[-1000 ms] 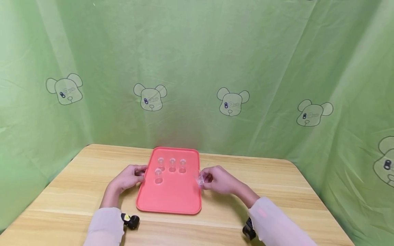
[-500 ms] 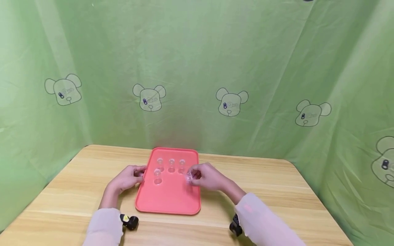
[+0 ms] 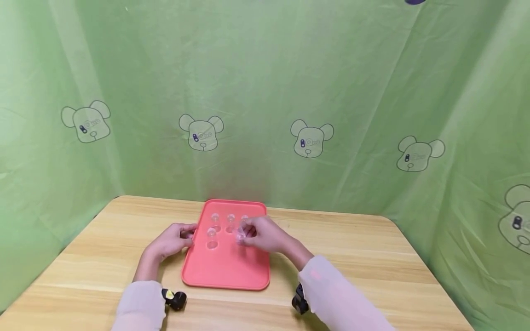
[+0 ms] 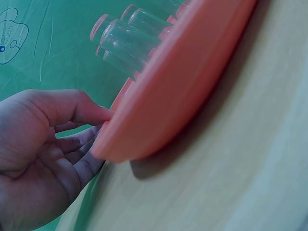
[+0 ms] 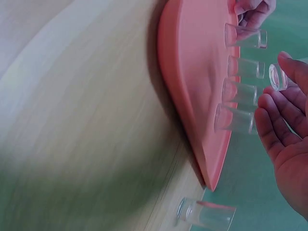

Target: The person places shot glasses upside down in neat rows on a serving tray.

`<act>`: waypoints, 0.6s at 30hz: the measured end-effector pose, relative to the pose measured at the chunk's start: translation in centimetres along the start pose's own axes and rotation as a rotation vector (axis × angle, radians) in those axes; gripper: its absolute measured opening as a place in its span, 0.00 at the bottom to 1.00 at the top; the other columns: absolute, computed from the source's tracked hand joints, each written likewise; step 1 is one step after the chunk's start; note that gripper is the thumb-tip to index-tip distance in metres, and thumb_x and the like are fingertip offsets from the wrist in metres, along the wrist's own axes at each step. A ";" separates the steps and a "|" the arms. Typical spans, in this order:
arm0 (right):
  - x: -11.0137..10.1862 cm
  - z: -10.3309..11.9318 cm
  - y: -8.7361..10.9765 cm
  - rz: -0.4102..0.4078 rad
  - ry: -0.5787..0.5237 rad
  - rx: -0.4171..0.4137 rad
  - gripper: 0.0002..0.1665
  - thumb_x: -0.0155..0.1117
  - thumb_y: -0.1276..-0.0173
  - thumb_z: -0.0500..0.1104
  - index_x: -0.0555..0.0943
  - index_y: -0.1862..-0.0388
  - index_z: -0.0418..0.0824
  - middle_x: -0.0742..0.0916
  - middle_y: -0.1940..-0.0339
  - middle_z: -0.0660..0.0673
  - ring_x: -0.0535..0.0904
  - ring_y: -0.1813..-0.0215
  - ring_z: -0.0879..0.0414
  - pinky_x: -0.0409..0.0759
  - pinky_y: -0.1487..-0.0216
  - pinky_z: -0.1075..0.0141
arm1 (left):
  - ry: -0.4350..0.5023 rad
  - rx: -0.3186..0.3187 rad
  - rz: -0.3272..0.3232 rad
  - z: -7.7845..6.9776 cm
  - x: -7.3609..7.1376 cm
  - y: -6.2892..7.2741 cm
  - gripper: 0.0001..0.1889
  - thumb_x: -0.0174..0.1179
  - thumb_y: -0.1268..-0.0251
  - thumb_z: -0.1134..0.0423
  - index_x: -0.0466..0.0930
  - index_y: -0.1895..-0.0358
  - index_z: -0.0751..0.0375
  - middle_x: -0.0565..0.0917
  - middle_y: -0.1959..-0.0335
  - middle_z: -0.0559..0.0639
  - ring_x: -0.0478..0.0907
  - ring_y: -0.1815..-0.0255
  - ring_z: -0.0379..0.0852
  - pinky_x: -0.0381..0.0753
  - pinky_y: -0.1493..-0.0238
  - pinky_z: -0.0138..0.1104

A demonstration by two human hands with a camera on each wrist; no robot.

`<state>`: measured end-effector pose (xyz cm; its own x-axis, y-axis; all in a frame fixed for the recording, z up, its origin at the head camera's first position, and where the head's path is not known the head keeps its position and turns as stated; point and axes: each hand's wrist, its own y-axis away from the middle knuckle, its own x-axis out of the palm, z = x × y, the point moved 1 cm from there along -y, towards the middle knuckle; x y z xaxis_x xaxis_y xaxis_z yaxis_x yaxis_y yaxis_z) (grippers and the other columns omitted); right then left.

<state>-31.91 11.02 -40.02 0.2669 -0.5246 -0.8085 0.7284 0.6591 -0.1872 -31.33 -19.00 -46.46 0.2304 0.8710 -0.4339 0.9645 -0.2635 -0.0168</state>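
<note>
My left hand (image 3: 169, 240) grips the left edge of a pink tray (image 3: 225, 272); in the left wrist view the thumb (image 4: 96, 111) lies on the rim. My right hand (image 3: 267, 233) pinches a small clear shot glass (image 3: 240, 237) over the right half of the tray. In the right wrist view the held shot glass (image 5: 276, 77) has its thick base down, above the tray. Three clear shot glasses (image 3: 230, 223) stand in a row at the tray's far end. Another shot glass (image 3: 212, 238) stands before the leftmost one. My right fingers partly hide the row's right one.
One more clear shot glass (image 5: 207, 214) stands on the wooden table (image 3: 356, 257) beyond the tray in the right wrist view; the head view does not plainly show it. A green curtain (image 3: 256, 82) with bear-head drawings hangs behind and at both sides.
My right hand has moved left from the tray's right edge to over the tray, carrying the shot glass. My left hand has stayed on the tray's left edge.
</note>
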 end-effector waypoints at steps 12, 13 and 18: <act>1.1 0.7 -1.4 -0.015 0.014 0.039 0.06 0.73 0.34 0.40 0.85 0.62 0.41 0.84 0.70 0.53 0.79 0.65 0.60 0.80 0.60 0.68 | -0.003 -0.004 0.001 -0.1 0.1 0.1 0.31 0.58 0.40 0.78 0.68 0.30 0.78 0.83 0.44 0.67 0.78 0.50 0.54 0.80 0.57 0.36; 1.1 0.7 -1.5 -0.016 0.008 0.045 0.06 0.73 0.34 0.40 0.85 0.61 0.40 0.85 0.69 0.52 0.79 0.65 0.60 0.80 0.60 0.68 | -0.004 -0.004 0.002 0.0 0.1 0.1 0.31 0.58 0.40 0.78 0.68 0.30 0.78 0.83 0.44 0.67 0.78 0.50 0.54 0.80 0.57 0.36; 1.3 0.8 -1.9 -0.027 0.011 0.087 0.09 0.72 0.34 0.38 0.86 0.56 0.37 0.86 0.66 0.51 0.80 0.62 0.60 0.81 0.57 0.67 | -0.002 -0.010 0.001 0.0 0.0 0.0 0.31 0.57 0.39 0.78 0.68 0.30 0.78 0.83 0.45 0.66 0.78 0.50 0.54 0.80 0.56 0.35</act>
<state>-32.43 8.68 -40.31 0.2400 -0.5355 -0.8097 0.7877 0.5949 -0.1600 -31.33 -19.03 -46.50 0.2308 0.8698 -0.4361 0.9655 -0.2601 -0.0079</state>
